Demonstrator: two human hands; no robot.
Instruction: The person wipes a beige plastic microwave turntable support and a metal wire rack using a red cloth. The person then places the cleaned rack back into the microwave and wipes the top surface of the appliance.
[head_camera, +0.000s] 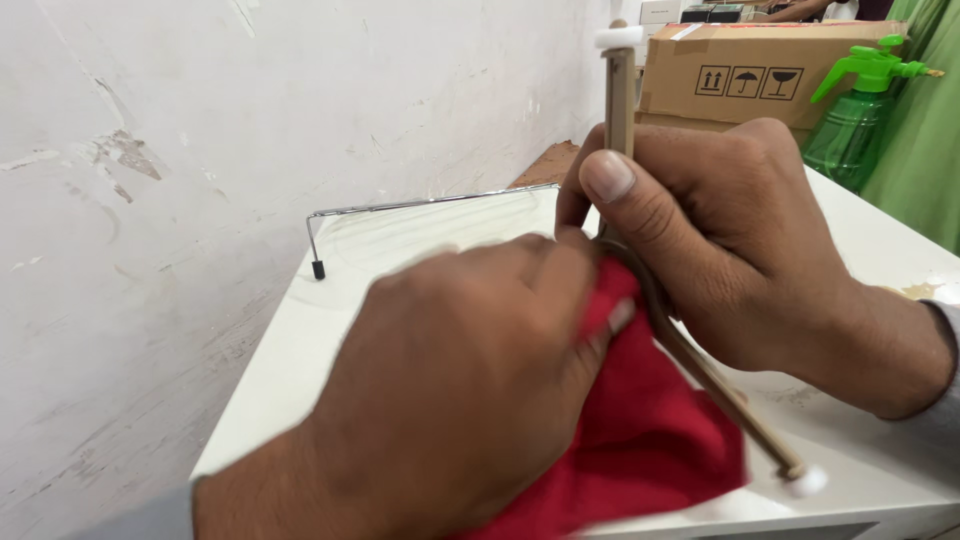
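White table (300, 340) by scuffed wall (150, 200), left hand (450, 400) clutching red cloth (650, 440), right hand (720, 240) clasping beige frame (620, 100)

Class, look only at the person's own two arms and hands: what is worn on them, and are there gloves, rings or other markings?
Both the left hand and the right hand are bare, with no gloves or rings visible. A grey long sleeve ends at the right wrist, and a matching grey cuff shows on the left forearm. The nails are short.
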